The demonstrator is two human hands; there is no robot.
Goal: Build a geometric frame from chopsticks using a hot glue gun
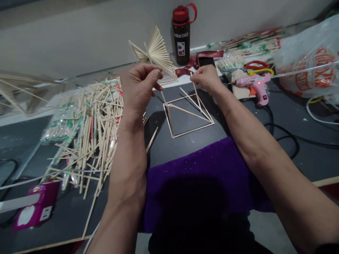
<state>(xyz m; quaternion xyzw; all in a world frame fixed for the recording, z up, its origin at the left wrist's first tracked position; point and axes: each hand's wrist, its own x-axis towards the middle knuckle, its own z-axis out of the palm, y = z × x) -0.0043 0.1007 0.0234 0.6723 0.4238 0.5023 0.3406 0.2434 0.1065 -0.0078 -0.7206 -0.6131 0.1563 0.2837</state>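
Before me on the dark table lies a square frame of thin wooden chopsticks [193,130], with further sticks slanting up from its corners. My left hand [140,84] is raised over the frame's far left corner, its thumb and fingers pinched around the top of an upright wooden chopstick [163,96]; the fingers partly hide it. At the far right corner, my right hand [208,79] pinches the upper end of another slanting wooden chopstick [195,90]. Behind my hands stands a fan-shaped chopstick model [159,49].
Loose chopsticks [97,123] and wrapped packs [62,116] are heaped on the left, near a magenta case [39,204]. A pink glue gun [254,84], red-handled pliers [256,64] and a plastic bag [309,63] sit right. A bottle [181,38] stands behind; purple cloth [196,169] lies in front.
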